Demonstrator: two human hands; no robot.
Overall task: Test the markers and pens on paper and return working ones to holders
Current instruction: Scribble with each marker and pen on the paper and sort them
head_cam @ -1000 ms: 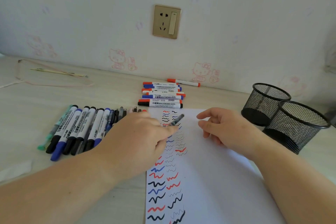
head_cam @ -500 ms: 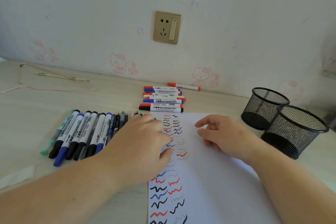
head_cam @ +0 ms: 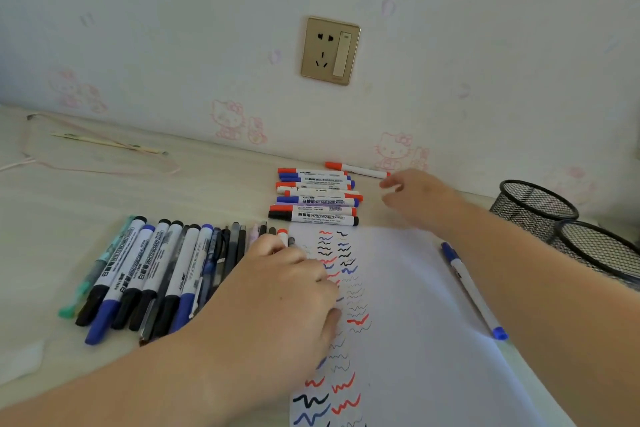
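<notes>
"WHITEBOARD MARKER" is printed on the stacked markers; "WHITEBOARD" also shows on the row of markers at left.

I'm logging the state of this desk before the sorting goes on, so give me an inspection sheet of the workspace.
Surface: pale desk against the wall.
Job's things: paper covered in test squiggles; row of markers and pens on its left; stack of whiteboard markers behind it; blue-capped pen on the paper's right edge; two mesh holders, nothing seen inside.
Clutter: thin stick at far left.
Hands: left hand rests on the paper's left edge; right hand reaches toward the stack, blurred.
Cables: pale cord at far left.
Surroundings: wall socket, cartoon-cat wallpaper.
</notes>
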